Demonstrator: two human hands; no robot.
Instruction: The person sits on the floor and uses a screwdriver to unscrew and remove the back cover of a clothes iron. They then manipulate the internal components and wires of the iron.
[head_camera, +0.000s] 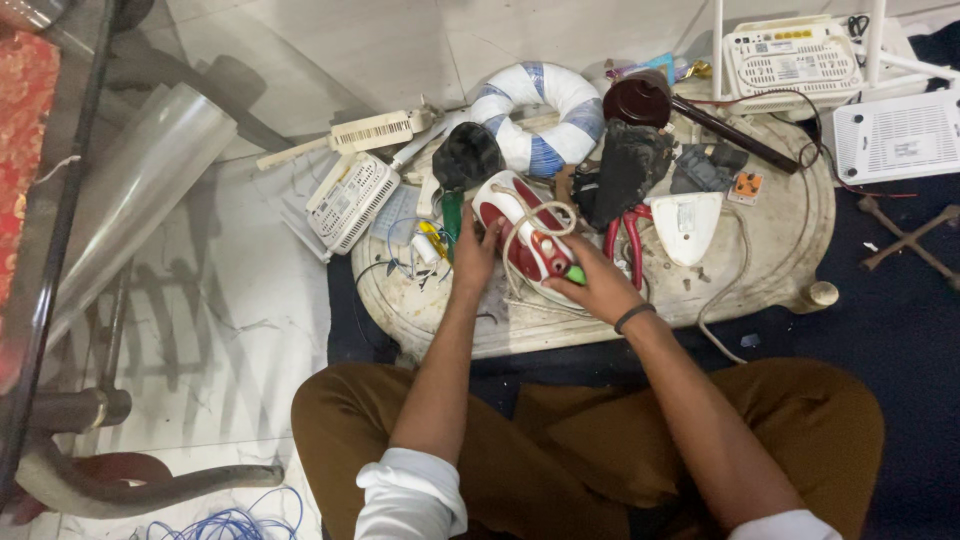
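a: where's the red and white clothes iron (520, 232)?

b: on the pale oval board (790, 235), near its front edge, lying tilted between the two hands, with its pale cord (532, 228) looped over the body.

a: and the hands?

b: the left hand (474, 252) is at the iron's left side, fingers pressed against its shell, steadying it. the right hand (598, 286) sits at the iron's lower right end, curled around a green-handled tool (575, 273) that touches the iron's rear. a dark band is on that wrist.

a: is the right hand gripping firmly?

b: it's closed on the tool; only the green end shows, so i can't tell what kind.

a: what lies around it?

b: just behind the iron, a black charred lump (628, 170) and red-handled pliers (628, 240). a white triangular cover (686, 224) lies to the right. a blue and white striped ring (545, 115) lies further back, and a white router (350, 200) is off the board's left edge.
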